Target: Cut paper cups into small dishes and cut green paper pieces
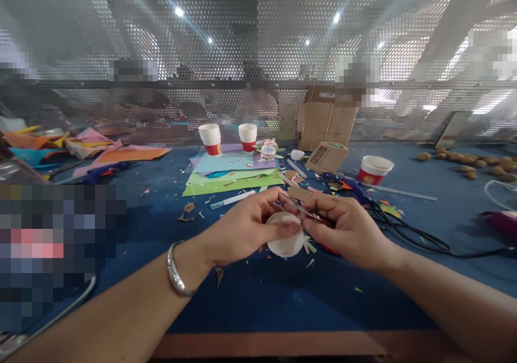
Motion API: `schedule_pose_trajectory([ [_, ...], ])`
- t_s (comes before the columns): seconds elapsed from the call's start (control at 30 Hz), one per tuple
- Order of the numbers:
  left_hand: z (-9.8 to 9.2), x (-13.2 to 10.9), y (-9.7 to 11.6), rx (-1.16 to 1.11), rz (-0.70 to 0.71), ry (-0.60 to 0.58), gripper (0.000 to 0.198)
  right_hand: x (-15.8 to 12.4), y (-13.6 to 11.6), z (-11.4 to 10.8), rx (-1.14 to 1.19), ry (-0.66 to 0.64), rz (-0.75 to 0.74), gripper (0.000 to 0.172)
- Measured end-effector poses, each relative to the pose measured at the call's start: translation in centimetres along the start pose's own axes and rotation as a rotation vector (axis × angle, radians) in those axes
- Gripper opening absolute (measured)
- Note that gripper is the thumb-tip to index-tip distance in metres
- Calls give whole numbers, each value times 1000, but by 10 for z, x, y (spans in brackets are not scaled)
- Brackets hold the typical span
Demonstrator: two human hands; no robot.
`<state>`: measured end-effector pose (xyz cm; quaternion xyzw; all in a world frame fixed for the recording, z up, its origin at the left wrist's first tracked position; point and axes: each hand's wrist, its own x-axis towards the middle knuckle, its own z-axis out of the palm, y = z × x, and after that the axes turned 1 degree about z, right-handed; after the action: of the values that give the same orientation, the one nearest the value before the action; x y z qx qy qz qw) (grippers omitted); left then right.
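Note:
My left hand point(264, 220), with a silver bangle at the wrist, is closed on a round white paper piece point(286, 243), its thumb lying across the top. My right hand point(345, 225) is closed around a pair of scissors point(301, 207). Their metal blades point left over the paper piece, and a bit of red handle shows below the fingers. Just beyond the hands lies a brown cardboard scrap point(299, 192). Whether the blades touch the paper is hidden by my fingers.
Stacked paper cups point(210, 135) stand on coloured sheets point(202, 185). A cardboard box point(327, 120) leans against the perforated screen. At right are another cup point(375, 169), a blue glue gun point(359, 190) with a black cord, and walnut-like balls point(468, 158). Paper scraps litter the blue table.

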<state>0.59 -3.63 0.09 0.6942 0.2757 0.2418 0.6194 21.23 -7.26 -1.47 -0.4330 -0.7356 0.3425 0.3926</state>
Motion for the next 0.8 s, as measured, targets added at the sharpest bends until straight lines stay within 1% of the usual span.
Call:
schedule_pose_trajectory([
  [0.07, -2, -1, 1, -21, 23, 15, 32, 0, 0, -4, 15, 26, -16, 17],
  [0.13, -5, 0, 2, -55, 76, 52, 32, -2, -1, -8, 6, 44, -30, 22],
  [0.23, -9, 1, 2, -64, 144, 108, 28, -5, -4, -12, -65, 61, -47, 29],
  [0.37, -11, 2, 1, -40, 228, 135, 25, -8, -7, -11, -241, 85, -78, 29],
  [0.43, -11, 2, -1, -30, 256, 151, 25, -9, -8, -10, -289, 98, -107, 27],
  [0.57, -8, 2, -2, 17, 271, 207, 25, -10, -8, -9, -360, 142, -194, 24],
  [0.67, -6, 1, -1, 38, 257, 220, 25, -11, -8, -10, -406, 159, -242, 23],
  [0.8, -4, -2, 2, 63, 230, 231, 24, -11, -6, -11, -387, 132, -233, 24],
])
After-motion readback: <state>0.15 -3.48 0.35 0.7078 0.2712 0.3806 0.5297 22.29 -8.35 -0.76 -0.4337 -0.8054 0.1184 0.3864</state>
